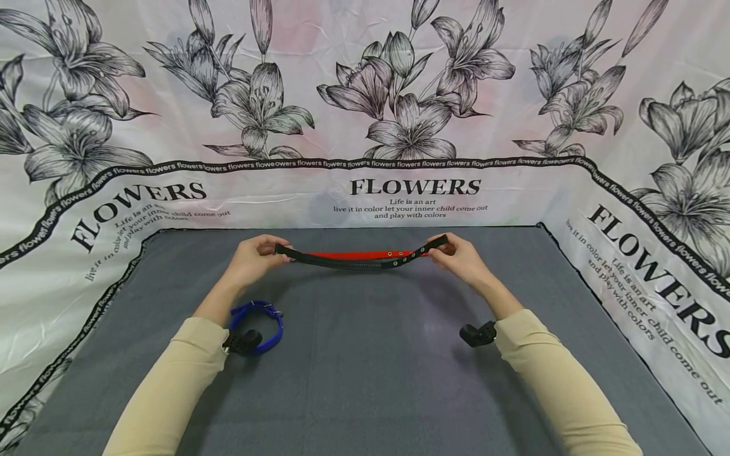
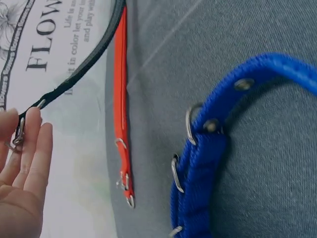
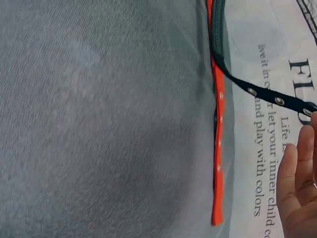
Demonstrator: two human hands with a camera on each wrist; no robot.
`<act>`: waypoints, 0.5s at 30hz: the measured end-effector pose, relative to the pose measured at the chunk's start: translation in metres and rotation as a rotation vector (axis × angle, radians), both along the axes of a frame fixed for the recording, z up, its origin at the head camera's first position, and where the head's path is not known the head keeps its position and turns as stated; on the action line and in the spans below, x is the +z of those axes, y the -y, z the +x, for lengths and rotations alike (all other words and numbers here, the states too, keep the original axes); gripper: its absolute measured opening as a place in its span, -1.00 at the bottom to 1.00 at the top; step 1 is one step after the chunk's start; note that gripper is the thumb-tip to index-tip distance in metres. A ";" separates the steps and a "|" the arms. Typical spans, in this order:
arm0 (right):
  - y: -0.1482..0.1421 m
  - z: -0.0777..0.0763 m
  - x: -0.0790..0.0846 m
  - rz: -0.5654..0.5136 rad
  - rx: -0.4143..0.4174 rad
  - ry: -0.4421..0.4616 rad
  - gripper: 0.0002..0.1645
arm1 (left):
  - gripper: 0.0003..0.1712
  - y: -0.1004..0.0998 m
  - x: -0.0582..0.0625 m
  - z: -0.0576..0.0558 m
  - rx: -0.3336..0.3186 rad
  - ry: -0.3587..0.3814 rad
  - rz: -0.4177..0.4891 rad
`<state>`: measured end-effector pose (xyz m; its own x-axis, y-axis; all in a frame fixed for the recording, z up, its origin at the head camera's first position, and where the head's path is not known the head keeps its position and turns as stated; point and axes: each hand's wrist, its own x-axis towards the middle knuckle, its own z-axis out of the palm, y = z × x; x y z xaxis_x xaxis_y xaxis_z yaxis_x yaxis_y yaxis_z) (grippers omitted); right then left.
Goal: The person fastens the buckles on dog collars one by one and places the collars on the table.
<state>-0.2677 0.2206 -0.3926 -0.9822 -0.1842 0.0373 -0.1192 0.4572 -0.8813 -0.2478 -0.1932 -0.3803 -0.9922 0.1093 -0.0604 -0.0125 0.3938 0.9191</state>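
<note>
A black collar (image 1: pixel 348 263) with metal-ringed holes is stretched out lengthwise, sagging in the middle. My left hand (image 1: pixel 253 256) pinches its buckle end; the metal buckle (image 2: pixel 19 139) shows at the fingertips in the left wrist view. My right hand (image 1: pixel 461 258) pinches the other end, past the row of eyelets (image 3: pixel 279 101). Behind and below the black collar a red collar (image 2: pixel 120 89) lies straight on the grey cloth, its buckle end to the left and its holed end (image 3: pixel 218 188) to the right. It touches neither hand.
A blue collar (image 1: pixel 277 332), closed into a loop, lies on the grey cloth (image 1: pixel 365 367) beside my left wrist. Black wrist cameras (image 1: pixel 478 334) hang below both sleeves. A white flower-printed sheet (image 1: pixel 285 196) rises at the table's back and sides.
</note>
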 end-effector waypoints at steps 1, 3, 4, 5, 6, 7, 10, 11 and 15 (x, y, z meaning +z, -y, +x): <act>0.001 0.000 0.001 -0.003 0.004 -0.009 -0.58 | -0.61 -0.001 0.001 0.000 0.002 -0.005 0.013; 0.004 0.001 0.003 -0.011 0.006 -0.022 -0.58 | -0.64 -0.004 0.003 0.000 0.011 -0.015 0.031; 0.005 0.002 0.004 -0.014 0.005 -0.026 -0.59 | -0.64 -0.005 0.004 0.000 0.014 -0.025 0.032; 0.006 0.002 0.005 -0.011 0.000 -0.030 -0.59 | -0.65 -0.007 0.005 0.000 0.016 -0.038 0.031; 0.007 0.002 0.005 -0.012 -0.003 -0.033 -0.59 | -0.65 -0.008 0.006 0.000 0.018 -0.050 0.028; 0.008 0.002 0.006 -0.013 -0.007 -0.036 -0.59 | -0.64 -0.009 0.007 0.001 0.021 -0.062 0.025; 0.011 0.003 0.007 -0.014 -0.009 -0.043 -0.58 | -0.62 -0.013 0.010 0.003 0.021 -0.086 0.007; 0.013 0.003 0.008 -0.027 -0.002 -0.045 -0.57 | -0.62 -0.015 0.011 0.003 0.018 -0.089 0.008; 0.019 0.004 0.010 -0.086 0.045 -0.047 -0.56 | -0.59 -0.021 0.015 0.006 0.005 -0.088 0.022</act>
